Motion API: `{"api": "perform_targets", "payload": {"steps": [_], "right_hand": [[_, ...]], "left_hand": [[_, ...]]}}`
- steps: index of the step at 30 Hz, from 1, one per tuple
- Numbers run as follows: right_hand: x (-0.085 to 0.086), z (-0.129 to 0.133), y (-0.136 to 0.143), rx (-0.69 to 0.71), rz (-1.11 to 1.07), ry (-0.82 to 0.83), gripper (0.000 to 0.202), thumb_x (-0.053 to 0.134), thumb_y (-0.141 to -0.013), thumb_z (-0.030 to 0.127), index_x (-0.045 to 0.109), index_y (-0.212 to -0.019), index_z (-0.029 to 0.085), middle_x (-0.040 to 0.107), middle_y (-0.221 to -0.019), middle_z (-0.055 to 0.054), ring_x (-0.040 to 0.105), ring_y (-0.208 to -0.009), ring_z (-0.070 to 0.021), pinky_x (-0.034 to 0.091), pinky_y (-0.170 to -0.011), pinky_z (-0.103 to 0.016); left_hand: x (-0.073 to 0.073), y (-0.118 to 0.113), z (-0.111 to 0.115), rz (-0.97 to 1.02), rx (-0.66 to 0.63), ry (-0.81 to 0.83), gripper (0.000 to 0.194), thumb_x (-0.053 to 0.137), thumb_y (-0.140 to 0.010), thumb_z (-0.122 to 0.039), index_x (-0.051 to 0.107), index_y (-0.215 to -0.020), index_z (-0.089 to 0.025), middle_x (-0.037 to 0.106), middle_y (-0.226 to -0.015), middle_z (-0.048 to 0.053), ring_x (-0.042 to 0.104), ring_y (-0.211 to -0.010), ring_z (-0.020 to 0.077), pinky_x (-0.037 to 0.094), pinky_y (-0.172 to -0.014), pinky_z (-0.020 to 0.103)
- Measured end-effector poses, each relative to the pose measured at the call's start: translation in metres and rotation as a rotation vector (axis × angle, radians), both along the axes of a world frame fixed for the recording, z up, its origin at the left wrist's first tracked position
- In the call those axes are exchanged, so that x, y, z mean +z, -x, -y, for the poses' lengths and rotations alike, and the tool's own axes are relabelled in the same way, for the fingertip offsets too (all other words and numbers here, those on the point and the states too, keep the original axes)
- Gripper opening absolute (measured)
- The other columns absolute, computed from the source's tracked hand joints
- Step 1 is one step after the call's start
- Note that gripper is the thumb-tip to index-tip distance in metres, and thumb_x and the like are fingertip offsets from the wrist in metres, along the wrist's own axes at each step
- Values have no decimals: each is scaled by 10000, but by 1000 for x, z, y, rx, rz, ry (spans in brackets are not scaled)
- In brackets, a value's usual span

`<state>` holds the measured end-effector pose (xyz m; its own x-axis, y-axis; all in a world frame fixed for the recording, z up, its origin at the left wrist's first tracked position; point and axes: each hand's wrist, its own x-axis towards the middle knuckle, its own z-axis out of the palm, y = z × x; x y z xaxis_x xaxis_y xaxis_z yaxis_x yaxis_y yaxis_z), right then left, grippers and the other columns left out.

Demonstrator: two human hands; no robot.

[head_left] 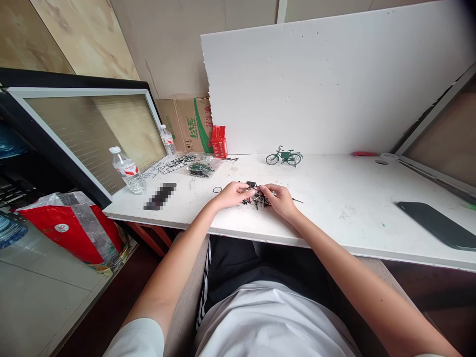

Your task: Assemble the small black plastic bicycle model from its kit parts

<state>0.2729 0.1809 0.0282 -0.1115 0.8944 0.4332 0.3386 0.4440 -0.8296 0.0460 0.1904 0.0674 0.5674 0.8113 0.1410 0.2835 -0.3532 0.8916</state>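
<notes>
My left hand (235,194) and my right hand (278,198) meet over a pile of small dark parts (260,200) near the table's front edge. Fingers of both hands are pinched together just above the pile, on something too small to make out. A thin black ring (217,190) lies to the left of my left hand. From beside my right hand a thin dark rod (298,201) points right. Behind the hands a small green model bicycle (284,156) stands upright.
On the white table (334,218), a bottle (128,171), black part frames (176,164) and a plastic bag of parts (203,167) are at left. A small red box (219,142) stands behind them. A dark flat object (439,224) lies at right.
</notes>
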Motion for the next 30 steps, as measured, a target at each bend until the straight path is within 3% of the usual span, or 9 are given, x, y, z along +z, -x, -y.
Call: {"api": "perform_targets", "payload": {"steps": [3, 6, 9, 13, 19, 22, 25, 27, 30], "right_hand": [[2, 1, -2, -54, -50, -67, 465, 658, -958, 639, 797, -868, 204, 765, -900, -69, 663, -860, -233, 499, -821, -344], [3, 1, -4, -29, -122, 27, 505, 675, -928, 688, 773, -827, 204, 707, -774, -47, 594, -680, -185, 481, -668, -324], [3, -1, -5, 34, -209, 127, 536, 704, -883, 732, 754, -814, 202, 681, -735, -37, 544, -597, -156, 455, -569, -304], [3, -2, -5, 63, -273, 163, 533, 728, -860, 742, 765, -858, 210, 704, -764, -44, 575, -619, -160, 485, -573, -300], [3, -1, -3, 130, -264, 144, 503, 697, -909, 709, 755, -887, 210, 722, -796, -50, 633, -680, -182, 484, -590, -299], [1, 0, -2, 108, -188, 92, 498, 644, -957, 686, 730, -851, 206, 716, -782, -43, 629, -671, -188, 497, -637, -319], [-3, -2, -2, -34, -62, -16, 507, 532, -1029, 643, 739, -882, 205, 751, -863, -70, 671, -790, -234, 522, -758, -363], [-8, -4, -3, -120, 88, -105, 459, 491, -1063, 559, 763, -947, 207, 769, -941, -92, 675, -908, -270, 515, -874, -409], [-16, -8, -4, -110, 375, -215, 329, 524, -1047, 389, 794, -982, 212, 751, -1039, -125, 623, -1055, -311, 477, -1000, -473]], "left_hand": [[1, -5, 4, 87, 57, 10, 542, 698, -942, -602, 730, -1191, -121, 751, -926, 94, 571, -594, 106, 445, -559, 243], [-3, -9, 2, 178, 123, 47, 599, 783, -898, -540, 687, -1327, -132, 758, -971, 107, 632, -652, 129, 476, -600, 251], [-12, -13, -4, 290, 147, 102, 570, 838, -848, -510, 727, -1254, -125, 770, -1040, 132, 711, -806, 183, 517, -678, 263], [-24, -19, -10, 408, 117, 130, 508, 868, -816, -502, 774, -1131, -115, 783, -1138, 145, 735, -1026, 236, 557, -897, 317], [-39, -32, -6, 437, 38, 189, 533, 889, -815, -469, 742, -1175, -106, 801, -1088, 162, 764, -997, 249, 584, -967, 404], [-46, -36, -6, 458, 77, 193, 536, 936, -768, -413, 727, -1156, -107, 802, -1067, 159, 773, -896, 230, 609, -914, 411], [-50, -37, -8, 507, 141, 235, 509, 948, -750, -369, 723, -1120, -101, 803, -1058, 148, 768, -813, 208, 623, -864, 398], [-51, -36, -9, 548, 209, 259, 491, 942, -757, -346, 717, -1117, -99, 804, -1026, 133, 767, -796, 198, 623, -858, 385], [-51, -34, -11, 572, 295, 243, 467, 924, -780, -342, 708, -1111, -93, 799, -937, 110, 762, -796, 189, 611, -860, 362]]}}
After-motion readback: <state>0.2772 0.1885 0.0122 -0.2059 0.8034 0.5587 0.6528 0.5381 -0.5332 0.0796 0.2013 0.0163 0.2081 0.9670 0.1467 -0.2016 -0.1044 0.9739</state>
